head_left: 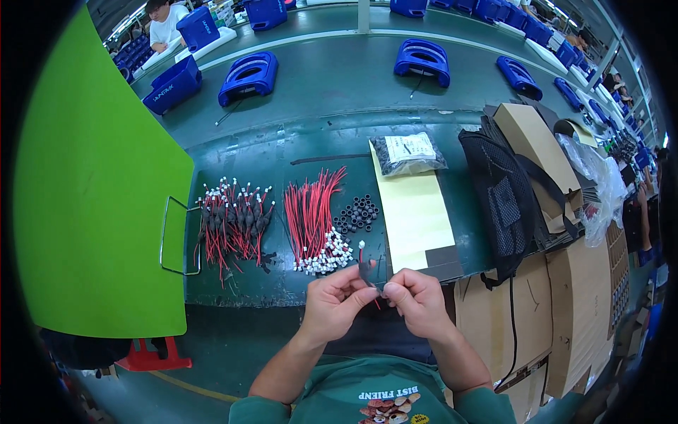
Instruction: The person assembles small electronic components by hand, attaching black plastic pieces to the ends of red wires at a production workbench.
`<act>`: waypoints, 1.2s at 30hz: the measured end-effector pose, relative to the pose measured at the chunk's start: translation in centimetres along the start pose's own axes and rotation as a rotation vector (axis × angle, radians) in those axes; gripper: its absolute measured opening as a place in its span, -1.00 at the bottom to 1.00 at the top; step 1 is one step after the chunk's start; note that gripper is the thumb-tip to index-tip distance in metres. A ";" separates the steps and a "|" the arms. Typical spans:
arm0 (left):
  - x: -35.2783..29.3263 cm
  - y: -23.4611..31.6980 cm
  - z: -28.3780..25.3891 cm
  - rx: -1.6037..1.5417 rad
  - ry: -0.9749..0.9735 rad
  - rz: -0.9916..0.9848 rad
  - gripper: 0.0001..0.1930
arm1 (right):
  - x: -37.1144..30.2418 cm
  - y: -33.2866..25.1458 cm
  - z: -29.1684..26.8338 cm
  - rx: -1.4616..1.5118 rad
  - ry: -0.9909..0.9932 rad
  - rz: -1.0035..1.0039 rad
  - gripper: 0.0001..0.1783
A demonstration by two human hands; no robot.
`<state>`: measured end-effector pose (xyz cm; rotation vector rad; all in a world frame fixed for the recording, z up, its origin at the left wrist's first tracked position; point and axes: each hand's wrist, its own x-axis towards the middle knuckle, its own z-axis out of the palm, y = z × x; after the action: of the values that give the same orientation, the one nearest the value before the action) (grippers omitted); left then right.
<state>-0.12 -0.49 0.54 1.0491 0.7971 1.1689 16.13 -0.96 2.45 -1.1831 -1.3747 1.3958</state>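
Note:
Between my hands, at the front edge of the green table, is a short red wire with a white connector standing up and a black wrapped part below it. My left hand pinches this wire at the black part. The fingers of my right hand are pressed together at its lower end; what exactly they grip is hidden. Just beyond lie a pile of red and black wires with white connectors and a cluster of small black rings. Farther left rests a heap of wires with black lumps.
A clear bag of dark parts lies on a yellow sheet. To the right are a black mesh bag and cardboard boxes. A green panel stands left, beside a metal loop. Blue plastic shells sit beyond.

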 end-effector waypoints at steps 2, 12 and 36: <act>0.0 0.2 0.0 0.124 -0.016 0.006 -0.65 | 0.1 0.1 -0.4 0.080 -0.009 0.055 -0.79; -0.4 0.1 -1.1 0.354 -0.003 -0.006 -0.66 | 0.8 0.9 -1.8 0.795 -0.027 0.218 -0.79; -0.8 0.1 -3.2 -0.591 -0.169 -0.384 -0.58 | 0.8 0.1 -0.6 0.541 -0.287 0.015 -0.79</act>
<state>-3.25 -0.55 -0.48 0.4679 0.4458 0.8879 16.54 -0.01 2.34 -0.6568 -1.0655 1.8511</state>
